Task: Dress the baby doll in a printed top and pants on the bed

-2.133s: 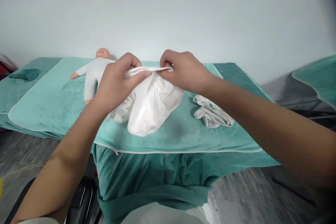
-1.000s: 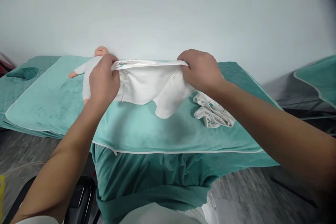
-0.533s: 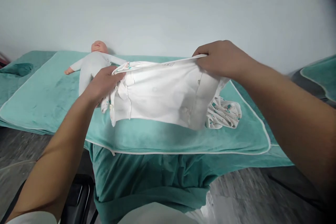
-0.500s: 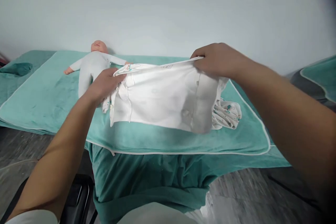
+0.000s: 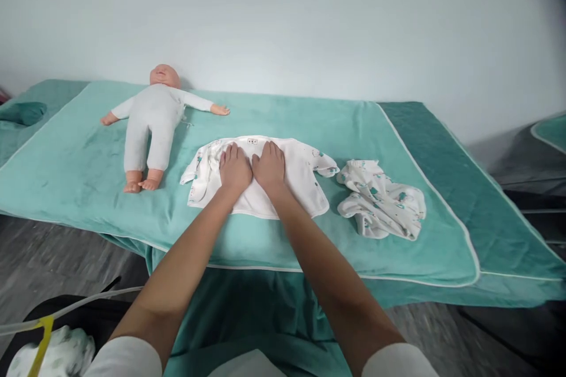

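A white baby shirt [image 5: 300, 179] with a small printed pattern on its sleeves lies spread on the green bed cover [image 5: 274, 244]. My left hand [image 5: 235, 168] rests flat on the middle of the shirt, fingers pointing to its neckline. Beside it my right hand [image 5: 269, 165] presses flat on the cloth, thumb close to the left hand. Neither hand grips anything. The shirt's left part, near its sleeve, is rumpled. To the right lies a crumpled patterned baby garment [image 5: 382, 200], close to the shirt's right sleeve.
A baby doll [image 5: 152, 115] in a white suit lies on its back at the left. Behind the bed stands a pale wall [image 5: 283, 23]. At the lower left are a clear tube [image 5: 97, 296] with a yellow strap [image 5: 42, 344] and a bundled cloth [image 5: 66, 353].
The shirt, held up between both hands before, now lies on the bed. My hands have let go of its edges, moved together and come down flat on it. The crumpled garment is uncovered.
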